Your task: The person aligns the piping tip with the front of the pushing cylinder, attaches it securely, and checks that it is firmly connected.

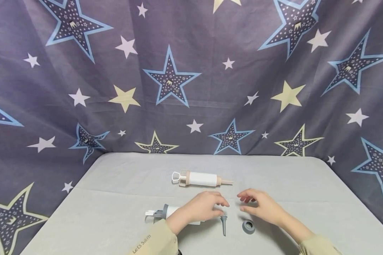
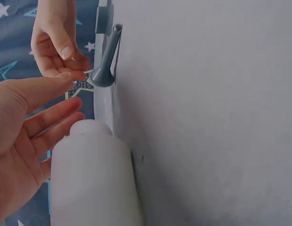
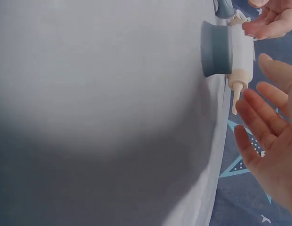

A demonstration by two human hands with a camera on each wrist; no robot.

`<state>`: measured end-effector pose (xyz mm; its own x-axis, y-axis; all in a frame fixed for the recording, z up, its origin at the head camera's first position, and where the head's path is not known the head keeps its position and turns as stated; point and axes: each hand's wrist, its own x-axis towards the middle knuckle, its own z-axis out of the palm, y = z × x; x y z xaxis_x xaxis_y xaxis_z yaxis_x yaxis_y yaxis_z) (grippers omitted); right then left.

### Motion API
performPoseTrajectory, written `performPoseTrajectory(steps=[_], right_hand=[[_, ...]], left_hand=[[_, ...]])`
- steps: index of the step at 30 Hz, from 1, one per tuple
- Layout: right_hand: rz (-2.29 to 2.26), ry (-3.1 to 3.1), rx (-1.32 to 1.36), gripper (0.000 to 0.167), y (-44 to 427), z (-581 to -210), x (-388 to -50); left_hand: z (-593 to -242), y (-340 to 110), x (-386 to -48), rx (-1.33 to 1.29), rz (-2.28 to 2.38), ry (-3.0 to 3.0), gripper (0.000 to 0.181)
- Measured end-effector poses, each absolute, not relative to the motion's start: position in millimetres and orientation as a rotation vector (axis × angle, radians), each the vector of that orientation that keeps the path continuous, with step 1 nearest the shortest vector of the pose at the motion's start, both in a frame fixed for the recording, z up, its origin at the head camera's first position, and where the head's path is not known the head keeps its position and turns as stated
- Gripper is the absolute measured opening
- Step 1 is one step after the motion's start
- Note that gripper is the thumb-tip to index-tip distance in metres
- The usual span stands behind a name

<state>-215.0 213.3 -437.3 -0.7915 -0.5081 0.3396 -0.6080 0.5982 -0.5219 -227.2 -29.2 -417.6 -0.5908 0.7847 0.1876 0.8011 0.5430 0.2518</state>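
Cloth [image 1: 207, 106] with stars hangs at twelve o'clock, behind a pale gray table [image 1: 293, 184]. I see a person's two hands over the table. The left hand [image 1: 205, 207] is wide, with its thumb away from its loosely bent fingers. The right hand [image 1: 263, 208] is wide too, its fingers bent a little. Both hold nothing.

A small gray nozzle [image 1: 223, 223] lies at four o'clock from the left hand. A gray ring [image 1: 247, 231] sits at seven o'clock from the right hand. A gray and white tube [image 1: 171, 211] lies at nine o'clock from the left hand, partly hidden; I can't tell if they touch. A peach and white tube [image 1: 203, 179] lies at twelve o'clock from that hand, its thin tip pointing to three.
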Motion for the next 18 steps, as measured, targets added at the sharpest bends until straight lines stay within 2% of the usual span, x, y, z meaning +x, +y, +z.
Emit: performPoseTrajectory(steps=[18], right_hand=[[1.001,-2.746,1.178,0.036,226,-444,-199]], left_hand=[[-425,-17,-222,-1.510,-0.419,-2.734,0.032]])
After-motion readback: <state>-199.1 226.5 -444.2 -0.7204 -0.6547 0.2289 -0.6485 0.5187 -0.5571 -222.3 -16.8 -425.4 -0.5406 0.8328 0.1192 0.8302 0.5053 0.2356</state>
